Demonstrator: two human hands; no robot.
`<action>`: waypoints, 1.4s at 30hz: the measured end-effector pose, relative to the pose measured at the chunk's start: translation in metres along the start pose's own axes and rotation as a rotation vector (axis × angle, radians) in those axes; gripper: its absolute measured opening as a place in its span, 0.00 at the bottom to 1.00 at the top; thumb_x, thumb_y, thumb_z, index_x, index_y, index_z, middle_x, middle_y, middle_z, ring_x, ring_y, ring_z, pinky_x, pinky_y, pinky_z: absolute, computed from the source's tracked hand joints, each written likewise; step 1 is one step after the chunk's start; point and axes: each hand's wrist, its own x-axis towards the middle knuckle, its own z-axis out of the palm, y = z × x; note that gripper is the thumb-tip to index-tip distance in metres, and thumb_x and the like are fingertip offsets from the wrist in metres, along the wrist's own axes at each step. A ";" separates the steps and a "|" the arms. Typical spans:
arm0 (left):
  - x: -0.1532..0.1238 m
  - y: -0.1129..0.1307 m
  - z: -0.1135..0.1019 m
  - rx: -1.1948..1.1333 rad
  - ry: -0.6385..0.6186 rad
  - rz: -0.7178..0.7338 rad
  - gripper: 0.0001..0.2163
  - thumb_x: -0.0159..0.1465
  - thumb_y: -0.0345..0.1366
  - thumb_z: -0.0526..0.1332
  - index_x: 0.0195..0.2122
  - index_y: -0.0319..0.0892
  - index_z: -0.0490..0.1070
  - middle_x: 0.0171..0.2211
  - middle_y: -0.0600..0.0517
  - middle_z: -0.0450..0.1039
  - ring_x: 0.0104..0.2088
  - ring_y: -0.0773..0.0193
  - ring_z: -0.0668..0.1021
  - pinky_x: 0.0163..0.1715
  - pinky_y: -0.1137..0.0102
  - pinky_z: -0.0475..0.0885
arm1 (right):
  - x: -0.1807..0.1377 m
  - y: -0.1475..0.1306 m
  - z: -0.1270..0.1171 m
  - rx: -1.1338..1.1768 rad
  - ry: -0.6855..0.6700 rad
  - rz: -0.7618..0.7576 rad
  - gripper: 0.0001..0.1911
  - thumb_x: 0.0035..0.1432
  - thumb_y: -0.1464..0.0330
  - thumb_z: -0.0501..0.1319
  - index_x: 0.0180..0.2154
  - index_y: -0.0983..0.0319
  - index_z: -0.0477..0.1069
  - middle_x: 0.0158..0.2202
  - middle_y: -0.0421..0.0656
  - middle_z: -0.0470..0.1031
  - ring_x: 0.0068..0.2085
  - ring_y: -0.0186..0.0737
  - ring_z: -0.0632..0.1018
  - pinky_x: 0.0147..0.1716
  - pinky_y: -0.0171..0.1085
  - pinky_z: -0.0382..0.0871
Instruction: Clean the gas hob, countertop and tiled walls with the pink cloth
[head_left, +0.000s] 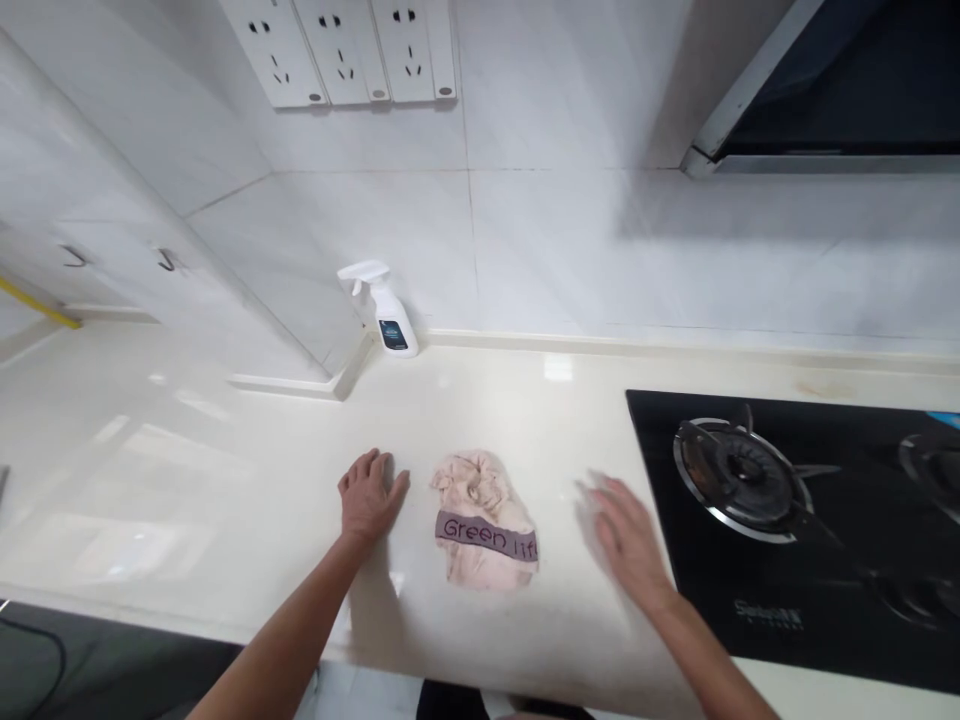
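A crumpled pale pink cloth (484, 485) lies on the white countertop (525, 400) between my two hands. Across it runs a purple band with the words "Green lif" showing. My left hand (369, 498) rests on the counter to the left of the cloth, fingers spread and thumb toward it, holding nothing. On the other side, my right hand (628, 535) is over the counter between the cloth and the stove, slightly blurred, its fingers stretched out with nothing in them. Neither hand touches the cloth.
A white spray bottle (394, 318) stands in the corner by the wall. To the right is a black gas stove (757, 600) with metal burners, under a range hood (825, 110). Sockets (341, 50) and hooks (165, 260) are on the walls. The counter's front edge (390, 665) is close to me.
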 end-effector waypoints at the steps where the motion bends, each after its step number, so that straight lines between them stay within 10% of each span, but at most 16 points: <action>1: -0.001 0.001 -0.001 -0.015 0.004 0.004 0.22 0.71 0.48 0.55 0.61 0.43 0.71 0.66 0.36 0.67 0.68 0.44 0.67 0.66 0.45 0.61 | -0.012 0.027 -0.014 -0.095 0.050 0.020 0.24 0.74 0.57 0.49 0.58 0.60 0.76 0.66 0.54 0.70 0.69 0.56 0.68 0.67 0.58 0.64; 8: -0.048 0.053 -0.003 -0.129 -0.002 0.269 0.24 0.69 0.46 0.61 0.65 0.48 0.69 0.73 0.40 0.58 0.74 0.41 0.58 0.70 0.47 0.59 | -0.113 0.112 -0.058 -0.438 0.370 0.514 0.32 0.69 0.51 0.49 0.57 0.67 0.75 0.60 0.65 0.71 0.62 0.72 0.72 0.59 0.67 0.68; 16: -0.089 0.125 0.037 -0.227 -0.179 0.341 0.34 0.68 0.53 0.62 0.73 0.49 0.62 0.77 0.34 0.51 0.74 0.28 0.55 0.65 0.35 0.59 | -0.083 0.100 -0.046 -0.532 0.444 0.802 0.34 0.71 0.52 0.47 0.66 0.65 0.68 0.67 0.67 0.65 0.70 0.72 0.63 0.61 0.73 0.59; 32: 0.112 0.299 0.066 -0.150 -0.367 0.350 0.35 0.70 0.58 0.58 0.70 0.38 0.66 0.79 0.31 0.34 0.73 0.13 0.40 0.64 0.28 0.42 | -0.073 0.093 -0.050 -0.639 0.356 0.884 0.33 0.71 0.54 0.48 0.65 0.67 0.68 0.69 0.64 0.64 0.70 0.68 0.62 0.64 0.68 0.57; 36: 0.065 0.336 0.076 -0.163 -0.430 0.500 0.32 0.69 0.59 0.60 0.69 0.46 0.68 0.80 0.38 0.37 0.75 0.17 0.40 0.66 0.28 0.40 | -0.072 0.093 -0.051 -0.648 0.344 0.898 0.30 0.70 0.56 0.50 0.65 0.65 0.68 0.69 0.63 0.64 0.70 0.67 0.62 0.63 0.68 0.57; 42: -0.111 0.330 0.057 -0.273 -0.620 1.011 0.35 0.65 0.64 0.59 0.71 0.59 0.63 0.80 0.43 0.43 0.76 0.20 0.44 0.68 0.26 0.47 | -0.070 0.087 -0.054 -0.652 0.353 0.898 0.31 0.71 0.55 0.49 0.64 0.66 0.69 0.68 0.63 0.65 0.69 0.67 0.64 0.63 0.66 0.59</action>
